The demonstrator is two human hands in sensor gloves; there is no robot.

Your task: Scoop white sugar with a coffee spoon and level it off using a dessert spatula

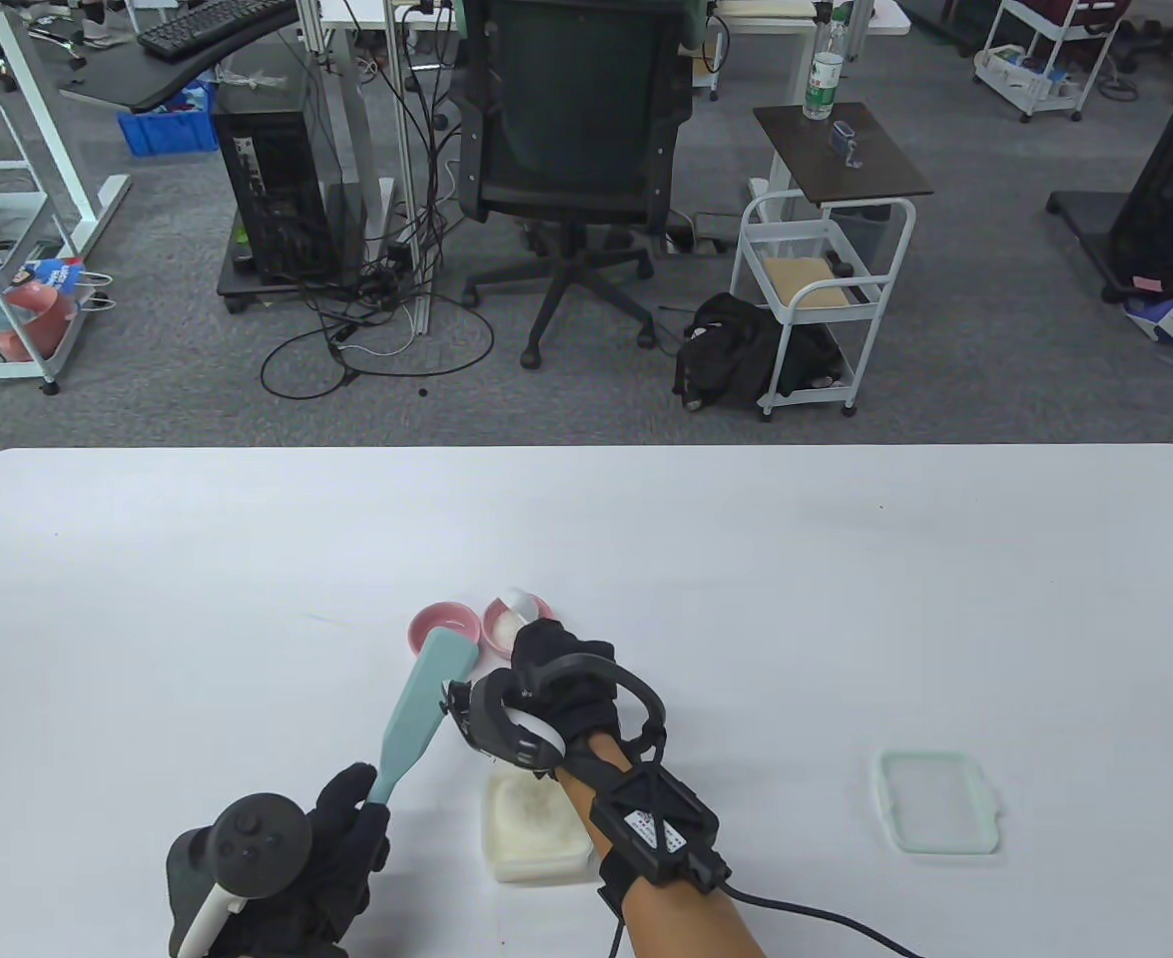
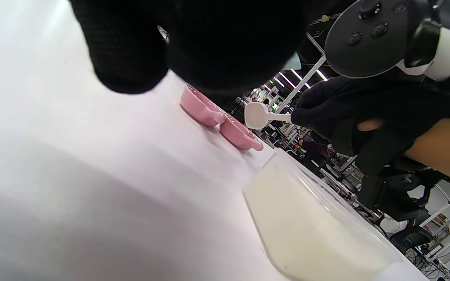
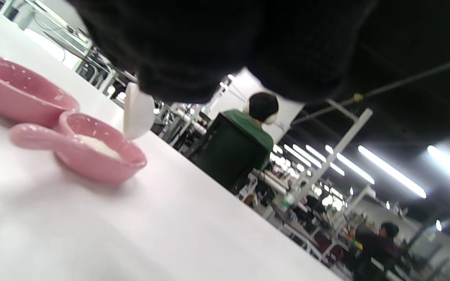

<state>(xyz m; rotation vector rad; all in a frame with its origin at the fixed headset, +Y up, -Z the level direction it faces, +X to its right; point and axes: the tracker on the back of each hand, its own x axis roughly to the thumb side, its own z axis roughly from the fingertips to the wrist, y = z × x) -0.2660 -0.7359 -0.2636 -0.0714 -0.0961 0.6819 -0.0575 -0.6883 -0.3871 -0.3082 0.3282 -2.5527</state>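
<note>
My right hand [image 1: 546, 654] grips a white coffee spoon [image 1: 518, 602] by its handle; the spoon's bowl [image 3: 135, 113] is tipped on its side just above a small pink dish [image 3: 100, 150] that holds white sugar. A second pink dish [image 1: 442, 627] sits to its left. My left hand [image 1: 341, 818] holds the handle of a pale teal dessert spatula [image 1: 424, 704], whose blade reaches up to that left dish. A white sugar container [image 1: 536, 828] lies open under my right forearm, filled with sugar [image 2: 311, 230].
The container's clear lid [image 1: 937, 816] lies on the white table [image 1: 846, 599] to the right. Beyond the table's far edge stand an office chair [image 1: 571, 150] and a white trolley [image 1: 821, 289]. A cable [image 1: 826, 913] trails from my right wrist.
</note>
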